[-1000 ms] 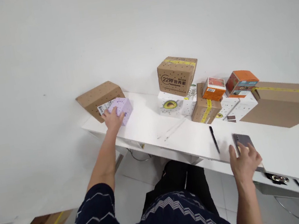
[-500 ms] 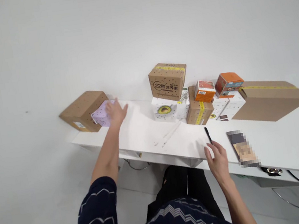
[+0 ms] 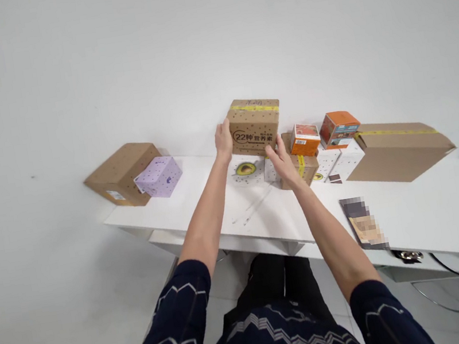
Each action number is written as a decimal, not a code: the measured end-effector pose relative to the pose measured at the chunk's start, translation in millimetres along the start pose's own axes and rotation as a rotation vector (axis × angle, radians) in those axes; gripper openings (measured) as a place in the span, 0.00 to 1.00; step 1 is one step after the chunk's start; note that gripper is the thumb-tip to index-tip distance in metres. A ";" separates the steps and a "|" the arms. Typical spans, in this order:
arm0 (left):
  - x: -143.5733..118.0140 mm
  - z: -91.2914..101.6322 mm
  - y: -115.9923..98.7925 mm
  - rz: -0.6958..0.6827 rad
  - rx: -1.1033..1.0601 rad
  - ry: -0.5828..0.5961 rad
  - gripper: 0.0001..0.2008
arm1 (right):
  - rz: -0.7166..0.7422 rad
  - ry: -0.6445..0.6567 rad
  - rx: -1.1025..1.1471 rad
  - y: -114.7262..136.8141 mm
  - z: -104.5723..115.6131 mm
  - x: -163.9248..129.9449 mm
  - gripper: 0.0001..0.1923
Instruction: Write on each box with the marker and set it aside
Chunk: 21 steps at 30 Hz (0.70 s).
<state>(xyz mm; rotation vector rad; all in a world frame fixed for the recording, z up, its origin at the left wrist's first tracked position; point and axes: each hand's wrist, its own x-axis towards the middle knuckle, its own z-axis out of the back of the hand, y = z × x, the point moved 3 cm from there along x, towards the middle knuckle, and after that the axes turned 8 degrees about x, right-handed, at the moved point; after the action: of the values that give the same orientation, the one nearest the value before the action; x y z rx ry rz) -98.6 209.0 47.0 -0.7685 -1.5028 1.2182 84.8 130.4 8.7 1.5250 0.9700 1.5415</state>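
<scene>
Both arms are stretched way out in front, dark zigzag sleeves pushed up past the elbows. Left hand (image 3: 223, 137) is up with fingers flat and spread, right hand (image 3: 281, 162) sits lower, palm open, fingers loosely curled.

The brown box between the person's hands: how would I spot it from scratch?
Find the white table along the wall and its cluster of cartons in the middle. The brown box sits on top of a white avocado-print carton, highest of all, with yellow tape and dark printed characters on its front.
</scene>
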 end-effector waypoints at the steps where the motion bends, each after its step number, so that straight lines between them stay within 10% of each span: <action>1: -16.9 5.4 -3.3 -0.039 -0.009 -0.007 0.21 | 0.025 -0.013 0.037 1.5 1.9 -13.4 0.35; 6: -152.2 42.7 4.2 -0.271 -0.116 0.106 0.21 | -0.064 -0.227 0.042 -17.2 34.0 -123.4 0.28; 11: -272.6 58.4 67.5 -0.236 -0.136 0.326 0.30 | -0.220 -0.359 0.012 -39.0 58.2 -225.0 0.27; 15: -303.7 54.8 111.6 0.003 0.048 0.359 0.32 | -0.366 -0.341 -0.091 -40.2 60.7 -256.0 0.23; 21: -285.8 56.2 114.1 0.197 0.273 0.385 0.25 | -0.408 -0.266 -0.163 -43.2 56.8 -260.6 0.25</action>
<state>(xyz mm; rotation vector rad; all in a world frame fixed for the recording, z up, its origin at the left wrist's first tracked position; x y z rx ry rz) -83.3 -34.8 -148.4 -0.9187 -0.9436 1.3005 144.5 -85.0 -143.0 1.2819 0.9084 1.0719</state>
